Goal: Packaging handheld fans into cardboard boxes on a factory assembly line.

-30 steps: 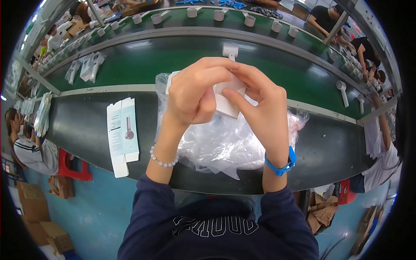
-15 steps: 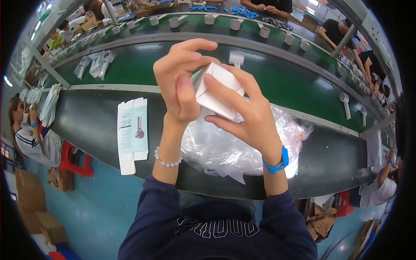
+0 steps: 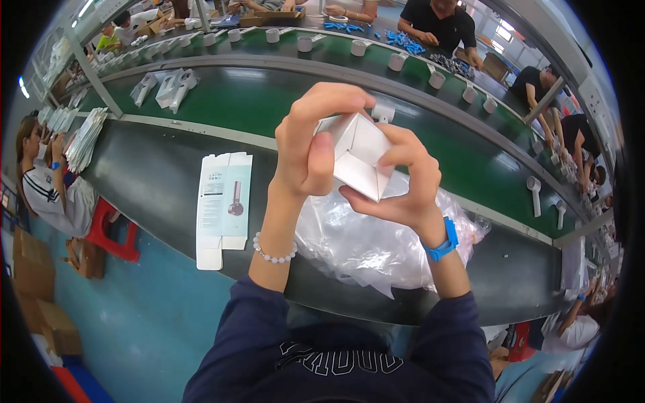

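A small white carton (image 3: 357,176) is held up over the table between my two hands, its end facing me so that pale inner walls and creases show. My left hand (image 3: 304,151) grips its left side, thumb bent against the near edge and fingers curled around the far side. On the right side, my right hand (image 3: 411,176) pinches it, one fingertip at the wall's edge and the thumb under the lower corner. Left of my forearms lies a flattened printed carton (image 3: 224,208) with a picture of a handheld device. Beneath the hands rests a clear plastic bag (image 3: 363,245), its contents unclear.
Beyond the dark table (image 3: 151,174) runs a green conveyor belt (image 3: 248,101) with wrapped white devices (image 3: 176,91) and a bare white device (image 3: 534,195). A metal rail (image 3: 201,127) divides them. Folded cartons (image 3: 86,141) stand at far left. Co-workers sit around.
My hands and the carton have tipped, so more of its inside shows. My right fingers have drawn back from across its end to its edge. The whole view has shifted slightly.
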A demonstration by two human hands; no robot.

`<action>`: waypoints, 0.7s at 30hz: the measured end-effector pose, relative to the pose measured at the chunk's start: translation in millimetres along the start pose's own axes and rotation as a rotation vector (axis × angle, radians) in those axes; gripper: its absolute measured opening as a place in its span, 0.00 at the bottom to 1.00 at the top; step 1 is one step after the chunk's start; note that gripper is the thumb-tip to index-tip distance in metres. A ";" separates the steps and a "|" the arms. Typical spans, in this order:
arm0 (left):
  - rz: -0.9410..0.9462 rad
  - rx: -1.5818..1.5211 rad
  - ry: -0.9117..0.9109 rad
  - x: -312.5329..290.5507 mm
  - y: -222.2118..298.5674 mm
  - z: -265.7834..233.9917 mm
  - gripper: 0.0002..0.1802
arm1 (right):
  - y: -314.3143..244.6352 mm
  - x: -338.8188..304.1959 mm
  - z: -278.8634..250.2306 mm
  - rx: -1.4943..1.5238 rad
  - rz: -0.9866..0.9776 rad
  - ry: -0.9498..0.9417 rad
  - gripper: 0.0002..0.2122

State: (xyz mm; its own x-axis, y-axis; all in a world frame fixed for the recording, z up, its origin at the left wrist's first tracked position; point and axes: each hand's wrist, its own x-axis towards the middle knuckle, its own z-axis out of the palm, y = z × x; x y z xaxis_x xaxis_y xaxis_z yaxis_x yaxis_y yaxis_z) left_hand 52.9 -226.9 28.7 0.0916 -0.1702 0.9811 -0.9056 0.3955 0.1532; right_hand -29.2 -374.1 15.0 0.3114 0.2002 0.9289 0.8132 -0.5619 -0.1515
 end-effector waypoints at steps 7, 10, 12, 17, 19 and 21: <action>-0.239 0.562 -0.067 -8.3 -3.2 -13.0 0.24 | 39.8 26.3 0.5 0.044 0.214 -0.398 0.38; -0.510 0.793 0.071 -13.1 -2.4 -1.1 0.29 | 75.2 30.1 9.8 0.011 0.249 -0.346 0.39; -0.620 0.749 0.034 -20.3 14.3 3.9 0.34 | 95.5 28.6 12.1 -0.017 0.283 -0.268 0.36; -0.734 0.922 -0.189 -57.7 17.8 -11.4 0.44 | 106.2 41.5 12.8 0.200 0.429 -0.209 0.31; -0.666 0.856 -0.103 -57.2 7.7 -21.2 0.51 | 101.8 45.0 12.3 0.191 0.393 -0.231 0.31; -0.650 0.743 -0.167 -56.1 -7.1 -27.5 0.52 | 85.5 47.7 8.3 0.397 0.392 -0.337 0.30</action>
State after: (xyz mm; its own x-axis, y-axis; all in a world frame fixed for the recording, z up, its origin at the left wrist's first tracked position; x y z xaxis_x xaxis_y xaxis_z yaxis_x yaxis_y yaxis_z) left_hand 65.5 -195.4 -24.2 0.6530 -0.2997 0.6956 -0.7346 -0.4743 0.4852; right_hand 59.3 -405.9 43.5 0.7063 0.3176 0.6327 0.7080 -0.3182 -0.6305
